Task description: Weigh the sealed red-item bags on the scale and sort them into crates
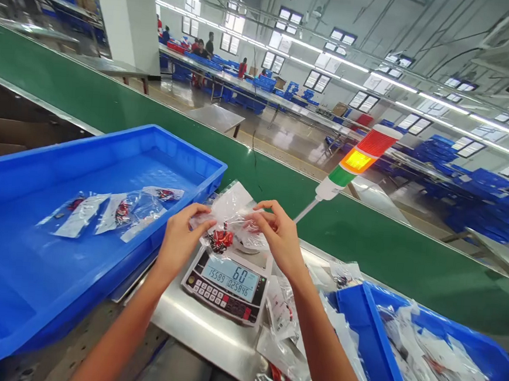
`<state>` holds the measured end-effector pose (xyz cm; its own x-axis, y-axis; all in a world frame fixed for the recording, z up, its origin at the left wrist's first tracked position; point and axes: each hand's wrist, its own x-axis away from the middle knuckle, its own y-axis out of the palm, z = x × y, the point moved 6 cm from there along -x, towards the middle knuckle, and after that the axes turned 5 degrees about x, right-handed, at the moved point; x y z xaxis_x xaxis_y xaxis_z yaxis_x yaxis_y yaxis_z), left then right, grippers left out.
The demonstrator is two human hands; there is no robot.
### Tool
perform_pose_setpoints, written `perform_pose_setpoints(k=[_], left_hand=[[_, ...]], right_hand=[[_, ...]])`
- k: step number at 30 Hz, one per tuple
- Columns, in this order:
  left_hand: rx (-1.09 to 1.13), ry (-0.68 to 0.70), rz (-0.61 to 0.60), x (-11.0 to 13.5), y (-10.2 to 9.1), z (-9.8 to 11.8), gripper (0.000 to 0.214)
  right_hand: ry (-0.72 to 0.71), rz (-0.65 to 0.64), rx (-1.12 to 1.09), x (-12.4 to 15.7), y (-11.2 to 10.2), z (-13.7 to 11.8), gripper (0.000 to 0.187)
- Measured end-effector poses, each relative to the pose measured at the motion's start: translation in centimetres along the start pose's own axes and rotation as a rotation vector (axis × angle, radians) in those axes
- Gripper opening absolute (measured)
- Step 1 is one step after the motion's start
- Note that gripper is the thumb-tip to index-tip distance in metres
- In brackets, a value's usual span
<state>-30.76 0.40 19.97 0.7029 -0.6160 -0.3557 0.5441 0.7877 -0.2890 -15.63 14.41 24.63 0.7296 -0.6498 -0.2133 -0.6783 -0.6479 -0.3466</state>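
My left hand and my right hand both pinch a clear plastic bag holding red and black parts, just above the pan of a counting scale. The scale's display reads 60 and stands on a steel table. Each hand grips one side of the bag with closed fingers.
A large blue tray at the left holds several similar bags. Another blue bin at the right is full of bags, with loose ones beside it. Behind runs a green conveyor belt with a signal tower light. Other people work far off.
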Motion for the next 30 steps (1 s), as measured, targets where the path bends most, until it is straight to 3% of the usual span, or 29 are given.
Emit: perform_pose_setpoints(k=[4, 9, 12, 15, 19, 23, 26, 30], left_hand=[[-0.148, -0.001, 0.062, -1.4, -2.9, -1.4, 0.017], [-0.301, -0.088, 0.152, -8.7, -7.1, -5.3, 0.02], [-0.314, -0.146, 0.109, -12.1, -6.9, -8.0, 0.034], [-0.293, -0.161, 0.076, -12.8, -6.1, -9.3, 0.038], [-0.263, -0.127, 0.092, -13.2, -6.5, -9.1, 0.036], [-0.23, -0.075, 0.177, -15.1, -7.8, -6.1, 0.028], [-0.163, -0.01, 0.203, -15.1, -7.4, -2.1, 0.029], [0.018, 0.096, 0.093, -12.3, -3.7, 2.7, 0.035]], right_hand=[[0.06, -0.062, 0.025, -1.3, 2.4, 2.1, 0.019], [0.042, -0.074, -0.042, -2.8, 4.8, 2.5, 0.017], [0.033, -0.059, -0.057, -2.6, 5.1, 2.3, 0.017], [0.062, -0.068, -0.069, -1.4, 5.7, 2.7, 0.017], [0.087, -0.12, 0.004, 0.1, 8.8, 3.6, 0.015], [0.064, -0.117, 0.226, 0.1, 11.2, 3.4, 0.021], [0.042, -0.001, 0.344, -0.4, 8.2, 2.6, 0.015], [0.117, 0.289, 0.638, -1.0, -1.2, 3.1, 0.022]])
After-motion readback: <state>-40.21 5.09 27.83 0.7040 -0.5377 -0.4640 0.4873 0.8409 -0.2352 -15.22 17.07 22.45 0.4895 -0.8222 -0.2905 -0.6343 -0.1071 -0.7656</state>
